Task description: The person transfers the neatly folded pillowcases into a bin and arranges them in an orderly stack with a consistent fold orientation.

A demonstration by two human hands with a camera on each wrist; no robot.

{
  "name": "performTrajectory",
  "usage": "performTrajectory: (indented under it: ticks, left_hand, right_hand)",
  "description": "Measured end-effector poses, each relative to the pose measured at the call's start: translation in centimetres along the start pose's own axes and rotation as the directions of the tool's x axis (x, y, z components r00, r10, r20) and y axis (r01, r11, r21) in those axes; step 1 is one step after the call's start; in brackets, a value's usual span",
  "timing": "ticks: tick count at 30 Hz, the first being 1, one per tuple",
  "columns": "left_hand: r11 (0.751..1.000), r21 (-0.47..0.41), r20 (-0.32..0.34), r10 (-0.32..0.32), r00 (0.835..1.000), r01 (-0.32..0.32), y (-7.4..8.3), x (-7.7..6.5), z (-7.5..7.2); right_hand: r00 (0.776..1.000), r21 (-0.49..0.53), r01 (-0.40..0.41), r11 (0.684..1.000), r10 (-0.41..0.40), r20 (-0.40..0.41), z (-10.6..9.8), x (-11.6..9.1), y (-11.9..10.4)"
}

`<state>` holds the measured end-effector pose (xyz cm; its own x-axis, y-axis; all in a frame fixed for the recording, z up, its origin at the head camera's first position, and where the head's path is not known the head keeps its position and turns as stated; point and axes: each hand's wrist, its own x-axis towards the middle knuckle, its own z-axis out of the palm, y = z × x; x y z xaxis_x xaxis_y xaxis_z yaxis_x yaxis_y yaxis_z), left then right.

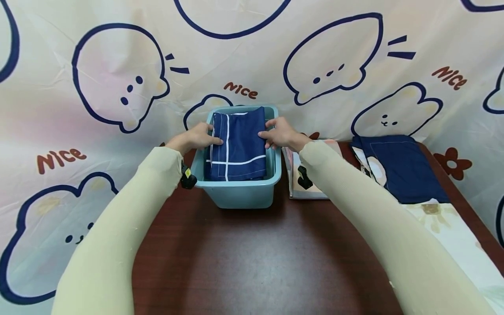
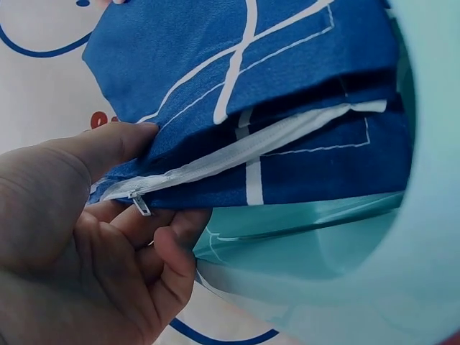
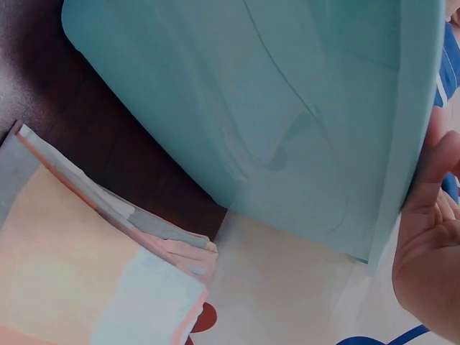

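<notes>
We see the left hand [image 1: 198, 136] pinching the left edge of a folded navy cloth [image 1: 246, 140], the thumb flat on its upper face and the fingers bent underneath, so the gap between them is only as narrow as the fabric. The right hand [image 1: 281, 132] touches the cloth's right edge with a fingertip or thumb, its other fingers bent beside the bin's rim; the rim hides the fingertips in the right wrist view, so we cannot tell whether it grips. The cloth lies in the mouth of a light-blue plastic bin [image 1: 246, 197], smooth, glossy and round-cornered, with walls that taper downward. The fabric is soft and smooth, crossed by white lines and edged with pale stitching; at its left side we make out a white zipper [image 2: 237, 147] with a small metal pull [image 2: 142, 205]. The bin stands on a dark reddish-brown surface [image 1: 252, 258] with a dull sheen. Just right of it lies a pastel folded cloth [image 3: 86, 259] in peach, pale blue and grey, its layers showing along one edge. Farther right, we find a second navy cloth [image 1: 409, 170], roughly rectangular, and a white flower-print cloth [image 1: 453, 232] against it.
</notes>
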<state>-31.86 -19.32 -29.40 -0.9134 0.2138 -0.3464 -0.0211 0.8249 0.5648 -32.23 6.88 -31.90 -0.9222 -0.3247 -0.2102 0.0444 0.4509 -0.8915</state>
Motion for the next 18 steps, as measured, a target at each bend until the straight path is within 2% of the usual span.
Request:
performTrajectory:
  ticks: [7,18]
  left_hand:
    - [0.999,0.045,-0.016,0.029,0.999,-0.028,0.16,-0.04,0.37]
    - [0.997,0.056,-0.031,0.047,0.998,-0.045,0.03,0.13,0.53]
  right_hand:
    - [0.999,-0.037,-0.019,0.999,0.02,0.039,-0.07,-0.01,-0.21]
    - [1.0,-0.052,0.013,0.999,-0.012,0.029,0.04,-0.21,-0.24]
